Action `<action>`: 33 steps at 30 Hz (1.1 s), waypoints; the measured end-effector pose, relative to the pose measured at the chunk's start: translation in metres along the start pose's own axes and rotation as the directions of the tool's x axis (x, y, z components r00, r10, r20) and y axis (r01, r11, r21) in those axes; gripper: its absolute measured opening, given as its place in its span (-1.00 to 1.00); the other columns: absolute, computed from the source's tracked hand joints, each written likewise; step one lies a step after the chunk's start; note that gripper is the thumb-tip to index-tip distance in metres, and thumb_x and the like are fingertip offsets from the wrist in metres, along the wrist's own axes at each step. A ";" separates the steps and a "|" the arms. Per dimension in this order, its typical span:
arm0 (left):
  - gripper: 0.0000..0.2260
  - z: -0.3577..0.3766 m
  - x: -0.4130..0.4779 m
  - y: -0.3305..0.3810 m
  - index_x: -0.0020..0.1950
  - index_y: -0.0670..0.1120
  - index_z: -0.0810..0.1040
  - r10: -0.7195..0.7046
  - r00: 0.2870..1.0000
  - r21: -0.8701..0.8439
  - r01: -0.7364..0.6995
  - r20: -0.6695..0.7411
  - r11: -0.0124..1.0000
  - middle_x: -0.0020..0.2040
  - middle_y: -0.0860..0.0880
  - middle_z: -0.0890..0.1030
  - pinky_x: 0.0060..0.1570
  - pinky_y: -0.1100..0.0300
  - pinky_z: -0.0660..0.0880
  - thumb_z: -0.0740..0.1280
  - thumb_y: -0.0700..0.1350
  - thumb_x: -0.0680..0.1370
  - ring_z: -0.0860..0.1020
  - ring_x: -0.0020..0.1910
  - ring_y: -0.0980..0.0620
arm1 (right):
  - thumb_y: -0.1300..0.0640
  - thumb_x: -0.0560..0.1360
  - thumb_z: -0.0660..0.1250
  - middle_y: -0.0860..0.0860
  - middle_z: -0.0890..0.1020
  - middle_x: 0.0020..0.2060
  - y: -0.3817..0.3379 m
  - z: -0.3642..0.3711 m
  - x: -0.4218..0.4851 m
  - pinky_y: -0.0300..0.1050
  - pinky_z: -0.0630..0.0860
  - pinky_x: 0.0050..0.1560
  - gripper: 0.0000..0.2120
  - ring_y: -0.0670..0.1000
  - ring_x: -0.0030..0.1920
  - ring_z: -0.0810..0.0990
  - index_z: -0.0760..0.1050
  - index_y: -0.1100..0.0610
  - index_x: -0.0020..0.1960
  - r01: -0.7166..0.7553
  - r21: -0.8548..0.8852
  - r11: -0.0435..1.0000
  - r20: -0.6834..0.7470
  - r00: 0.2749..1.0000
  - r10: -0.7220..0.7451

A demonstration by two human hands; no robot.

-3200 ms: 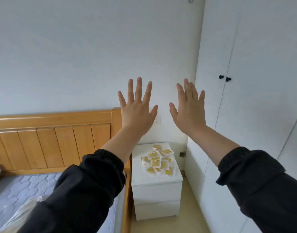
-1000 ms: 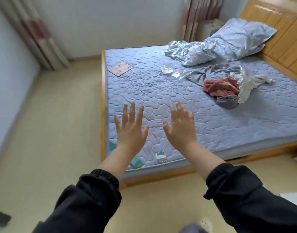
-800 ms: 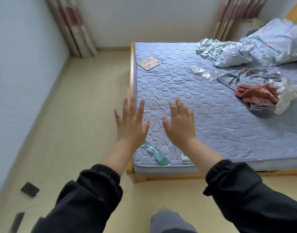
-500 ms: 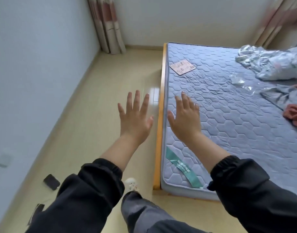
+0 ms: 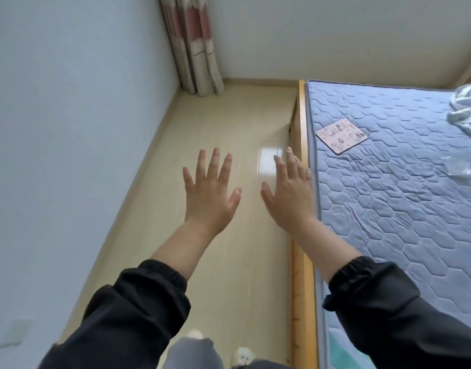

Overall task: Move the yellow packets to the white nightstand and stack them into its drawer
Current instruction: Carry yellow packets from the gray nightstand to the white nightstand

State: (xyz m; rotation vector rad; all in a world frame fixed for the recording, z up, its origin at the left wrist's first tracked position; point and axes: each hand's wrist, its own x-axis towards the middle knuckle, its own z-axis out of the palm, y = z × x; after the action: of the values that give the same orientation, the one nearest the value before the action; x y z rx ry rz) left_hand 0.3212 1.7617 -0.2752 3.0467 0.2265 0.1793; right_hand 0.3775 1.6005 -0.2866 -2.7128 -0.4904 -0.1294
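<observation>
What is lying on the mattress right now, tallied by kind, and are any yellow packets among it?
Pink printed card: 1
Crumpled bedding, cut off by the frame edge: 1
Clear plastic patch, pieces blur together: 1
Yellow packets: 0
Total on the mattress: 3

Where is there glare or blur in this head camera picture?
Head view: a pale glare patch sits on the glossy beige floor between the left hand and right hand; the crumpled clear plastic at the right edge of the blue quilted mattress looks smeared; both hands show little blur.
</observation>
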 end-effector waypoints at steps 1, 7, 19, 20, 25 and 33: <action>-0.38 0.003 0.021 -0.012 0.58 -0.01 -0.11 -0.002 1.000 0.001 0.002 -0.001 1.000 0.59 -0.06 -0.13 0.43 -0.26 -0.11 0.03 0.16 0.60 -0.21 0.55 -0.13 | -0.05 0.57 0.14 0.12 0.03 0.55 -0.005 0.005 0.024 0.15 -0.02 0.50 -0.41 0.13 0.53 0.01 0.10 0.14 0.52 0.006 -0.001 1.000 -0.003 1.000 -0.006; -0.40 0.023 0.171 -0.081 0.58 -0.02 -0.05 0.014 0.999 -0.024 -0.016 -0.044 1.000 0.59 -0.06 -0.08 0.42 -0.27 -0.10 0.05 0.15 0.61 -0.17 0.55 -0.14 | -0.07 0.58 0.09 0.13 0.04 0.54 -0.032 0.055 0.177 0.16 -0.02 0.49 -0.42 0.13 0.53 0.01 0.09 0.14 0.53 -0.004 -0.031 1.000 -0.017 1.000 0.004; -0.32 0.052 0.518 -0.157 0.56 -0.03 0.10 0.214 0.975 0.022 -0.216 0.068 0.976 0.58 -0.08 0.03 0.39 -0.32 -0.01 -0.18 0.22 0.49 -0.06 0.55 -0.17 | -0.09 0.59 0.09 0.10 0.04 0.54 -0.033 0.090 0.502 0.12 -0.05 0.50 -0.43 0.10 0.53 0.00 0.11 0.11 0.52 -0.162 -0.056 0.985 -0.027 0.987 0.161; -0.33 0.056 0.545 -0.152 0.56 -0.02 0.10 0.228 0.972 0.021 -0.229 0.066 0.973 0.58 -0.08 0.03 0.39 -0.32 -0.01 -0.17 0.22 0.50 -0.06 0.55 -0.17 | -0.09 0.59 0.08 0.10 0.04 0.55 -0.021 0.089 0.525 0.12 -0.05 0.50 -0.44 0.10 0.53 0.00 0.11 0.11 0.52 -0.176 -0.053 0.983 -0.038 0.984 0.174; -0.35 0.086 0.686 -0.112 0.58 0.00 0.01 0.297 0.954 0.035 -0.298 0.042 0.954 0.59 -0.10 -0.07 0.41 -0.30 -0.11 -0.15 0.22 0.52 -0.16 0.55 -0.18 | -0.13 0.52 0.01 0.11 0.12 0.52 0.058 0.093 0.642 0.19 0.05 0.47 -0.42 0.14 0.51 0.10 0.21 0.12 0.46 -0.238 -0.019 0.971 -0.121 0.965 0.234; -0.38 0.122 0.922 -0.001 0.58 0.04 -0.15 0.270 0.959 -0.039 -0.267 0.087 0.963 0.57 -0.05 -0.26 0.42 -0.23 -0.27 0.05 0.16 0.62 -0.32 0.52 -0.11 | -0.08 0.57 0.11 0.05 0.05 0.55 0.194 0.093 0.851 0.16 -0.03 0.48 -0.41 0.10 0.53 0.02 0.14 0.13 0.52 -0.287 -0.010 0.958 -0.063 0.956 0.286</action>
State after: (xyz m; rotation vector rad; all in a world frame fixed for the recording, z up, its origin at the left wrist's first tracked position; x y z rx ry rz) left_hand 1.2418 1.8936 -0.2941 3.0363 -0.1967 0.0570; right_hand 1.2440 1.7395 -0.3090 -2.7540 -0.0747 -0.1376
